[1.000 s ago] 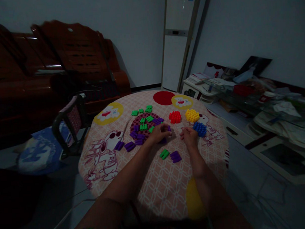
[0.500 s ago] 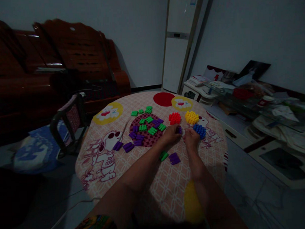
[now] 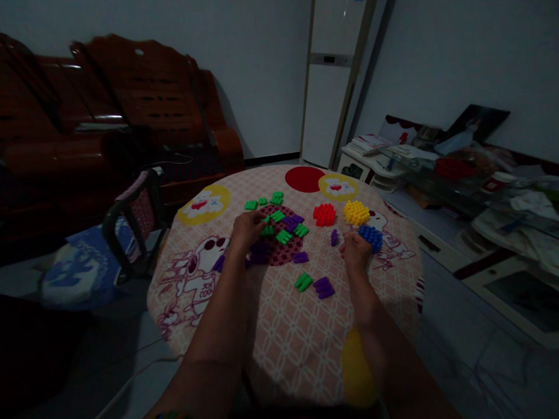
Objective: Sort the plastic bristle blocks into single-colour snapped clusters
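Note:
My left hand [image 3: 248,230] reaches over the left part of the pile, its fingers stretched toward a green block [image 3: 266,220]; its fingertips are partly hidden. Several purple blocks [image 3: 259,252] lie in shadow beside it. My right hand [image 3: 356,251] rests with curled fingers just left of a cluster of blue blocks [image 3: 371,238]; anything inside the fingers is hidden. A small purple block [image 3: 334,237] stands just left of that hand. Behind are a red cluster [image 3: 324,214] and a yellow cluster [image 3: 356,212]. Nearer me lie a green block [image 3: 303,282] and a purple block [image 3: 324,287].
A patterned cloth covers the round table [image 3: 288,331]. A chair [image 3: 135,217] stands at its left, with a wooden sofa [image 3: 151,98] behind. Right of the table is a cluttered cabinet [image 3: 426,204]; a tall white appliance [image 3: 328,104] stands at the back.
My left hand has moved left from beside my right hand to the pile. Purple blocks now show where it was and near the pile's right edge. My right hand stays by the blue cluster.

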Demonstrator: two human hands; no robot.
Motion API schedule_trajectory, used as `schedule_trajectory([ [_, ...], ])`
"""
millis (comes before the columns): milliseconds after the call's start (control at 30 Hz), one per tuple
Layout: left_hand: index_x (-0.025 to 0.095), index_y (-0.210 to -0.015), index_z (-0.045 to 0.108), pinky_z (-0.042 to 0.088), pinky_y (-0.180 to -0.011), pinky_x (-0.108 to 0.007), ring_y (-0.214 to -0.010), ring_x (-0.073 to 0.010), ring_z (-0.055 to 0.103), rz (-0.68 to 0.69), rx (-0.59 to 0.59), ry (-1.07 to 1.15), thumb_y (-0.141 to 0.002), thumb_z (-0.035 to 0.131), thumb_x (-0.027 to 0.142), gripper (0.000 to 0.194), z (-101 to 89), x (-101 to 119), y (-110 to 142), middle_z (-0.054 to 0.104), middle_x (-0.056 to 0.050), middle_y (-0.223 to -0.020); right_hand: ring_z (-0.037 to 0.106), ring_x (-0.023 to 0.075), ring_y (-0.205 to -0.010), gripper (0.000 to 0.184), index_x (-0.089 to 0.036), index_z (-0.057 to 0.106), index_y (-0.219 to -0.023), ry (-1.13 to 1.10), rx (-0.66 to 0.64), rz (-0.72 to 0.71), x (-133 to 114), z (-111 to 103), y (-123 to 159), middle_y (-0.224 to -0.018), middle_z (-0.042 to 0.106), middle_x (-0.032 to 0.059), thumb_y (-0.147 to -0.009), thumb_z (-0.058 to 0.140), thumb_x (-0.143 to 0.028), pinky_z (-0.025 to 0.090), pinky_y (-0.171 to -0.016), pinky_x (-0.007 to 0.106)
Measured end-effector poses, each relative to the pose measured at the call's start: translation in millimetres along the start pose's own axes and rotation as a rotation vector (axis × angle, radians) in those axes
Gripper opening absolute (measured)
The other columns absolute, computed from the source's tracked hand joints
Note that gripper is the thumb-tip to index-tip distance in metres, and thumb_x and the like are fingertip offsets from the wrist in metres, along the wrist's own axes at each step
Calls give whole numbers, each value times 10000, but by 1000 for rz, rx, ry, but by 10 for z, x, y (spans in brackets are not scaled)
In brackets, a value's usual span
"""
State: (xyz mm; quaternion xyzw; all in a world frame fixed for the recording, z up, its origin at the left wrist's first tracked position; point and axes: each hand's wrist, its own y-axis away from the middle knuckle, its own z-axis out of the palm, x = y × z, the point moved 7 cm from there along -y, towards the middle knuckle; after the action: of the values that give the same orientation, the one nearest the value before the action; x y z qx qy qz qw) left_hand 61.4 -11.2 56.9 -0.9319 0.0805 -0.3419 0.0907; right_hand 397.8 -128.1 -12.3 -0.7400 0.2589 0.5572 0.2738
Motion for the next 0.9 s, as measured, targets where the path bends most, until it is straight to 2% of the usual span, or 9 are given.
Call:
schedule_trajectory([
  [100,172,-952,800,507,-791,-321,-850,-263,712,-20,-86,-65,-752,678,274,255,-172,-179,54,784,-78,-869,499,157,-441,316,-205,690,-817,1,5,5,7,-4,-3,-509,574,-15,-780,551,-486,382,-448,264],
  [200,205,-921,804,506,-759,-288,-817,-230,709,-10,-257,-96,-717,697,281,243,-215,-277,163,786,-36,-831,498,152,-436,317,-196,690,-803,1,1,-4,-2,-6,-1,-501,574,-20,-786,553,-482,374,-440,259],
  [267,226,-927,805,504,-749,-263,-822,-210,709,-39,-303,-132,-718,691,283,245,-247,-361,227,792,-17,-845,500,148,-436,317,-193,680,-771,7,-6,-21,-14,-6,-2,-492,565,-29,-792,545,-480,377,-445,252],
  [400,217,-922,814,490,-723,-250,-848,-216,716,-150,-246,-261,-753,662,269,233,-352,-571,288,801,-48,-902,496,138,-432,306,-184,675,-778,1,8,-24,-13,-16,-3,-487,561,-37,-796,555,-465,378,-454,246],
  [500,204,-943,814,483,-695,-251,-809,-211,716,-181,-254,-248,-770,651,270,247,-374,-663,318,800,-60,-889,488,133,-427,304,-173,685,-814,-28,15,-7,-8,-15,3,-487,561,-38,-797,574,-455,365,-449,244],
  [600,211,-932,816,480,-704,-244,-807,-204,710,-175,-264,-235,-766,652,264,240,-373,-691,338,797,-44,-852,482,132,-416,291,-178,684,-805,-55,16,3,-22,-13,14,-481,553,-45,-782,590,-453,349,-428,239],
  [700,218,-925,823,480,-734,-242,-850,-204,710,-153,-261,-233,-760,654,249,238,-336,-686,344,802,-41,-901,482,130,-417,275,-178,674,-773,-44,16,-2,-57,-20,27,-480,550,-41,-783,589,-440,349,-426,237],
  [900,202,-898,827,505,-782,-287,-854,-238,712,-115,-222,-206,-799,647,357,258,-273,-657,323,797,-77,-886,489,129,-446,274,-127,691,-879,-2,5,22,-99,-30,52,-510,565,-9,-821,564,-364,368,-463,254],
])
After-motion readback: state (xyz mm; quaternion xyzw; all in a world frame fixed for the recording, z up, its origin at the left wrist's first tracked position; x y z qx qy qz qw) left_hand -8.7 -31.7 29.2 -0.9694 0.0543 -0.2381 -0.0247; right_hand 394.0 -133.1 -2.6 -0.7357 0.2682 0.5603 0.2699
